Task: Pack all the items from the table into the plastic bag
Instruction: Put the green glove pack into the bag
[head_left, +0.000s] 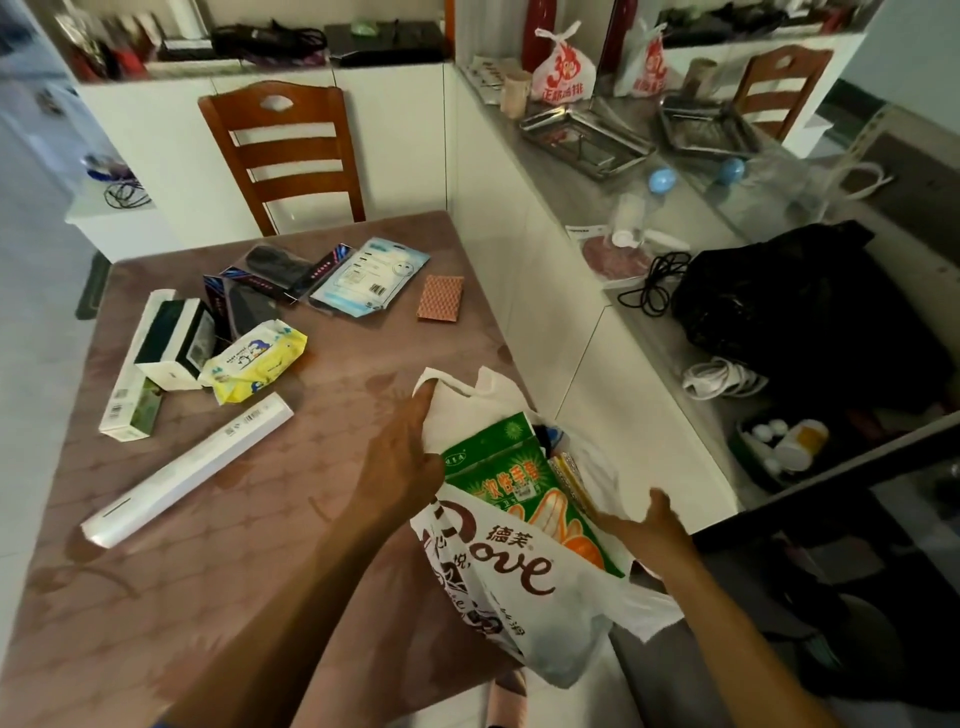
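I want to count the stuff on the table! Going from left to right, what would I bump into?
Long white box → yellow wipes pack → blue packet → small orange patterned pad → white plastic bag, held open at the right edge by both hands.

Head-worn wide view, looking down, close over table (311, 545)

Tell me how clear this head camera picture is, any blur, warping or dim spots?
Head view: wide-angle warp bends the cabinet edges and the chair; dim, soft indoor light; corners darken, worst at the black bag. The plastic bag print reads sharply; shelf clutter up top is blurred.
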